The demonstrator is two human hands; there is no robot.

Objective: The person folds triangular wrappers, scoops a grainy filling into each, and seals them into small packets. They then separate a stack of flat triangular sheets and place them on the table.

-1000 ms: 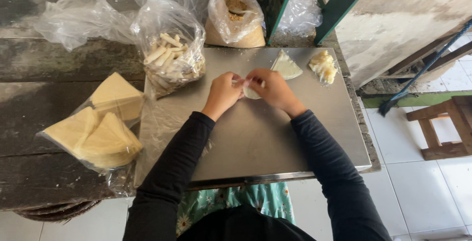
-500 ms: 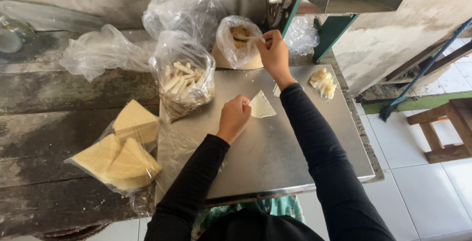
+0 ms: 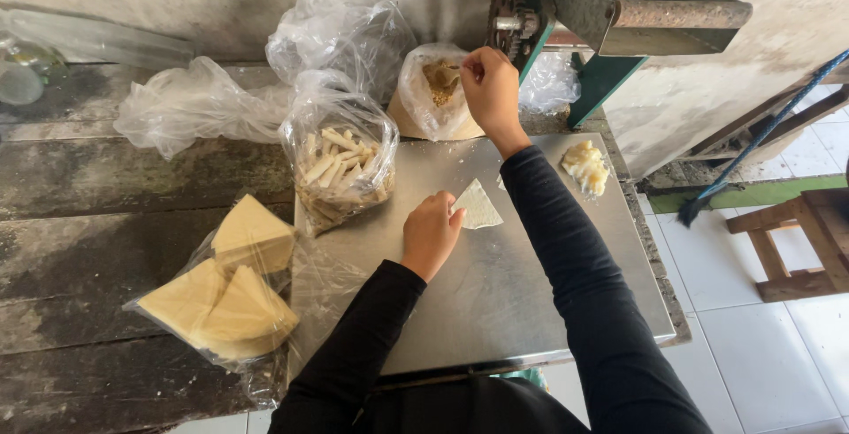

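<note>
A thin white triangular wrapper (image 3: 478, 207) lies flat on the steel sheet (image 3: 495, 292). My left hand (image 3: 431, 232) rests curled on the sheet with its fingertips on the wrapper's left edge. My right hand (image 3: 492, 91) reaches to the back, fingers pinched at the mouth of a clear bag of brownish filling (image 3: 433, 91). Whether it holds any filling is hidden by the fingers. Both arms wear black sleeves.
A bag of rolled pale sticks (image 3: 340, 168) stands left of the wrapper. A bag of stacked triangular wrappers (image 3: 225, 288) lies on the dark wooden table (image 3: 97, 204). A small pile of pale pieces (image 3: 585, 167) sits at right. A green metal machine (image 3: 619, 23) stands behind.
A second ago both hands worked together on the wrapper. Then my right hand lifted to the filling bag at the back, where it stays, while my left stayed on the wrapper.
</note>
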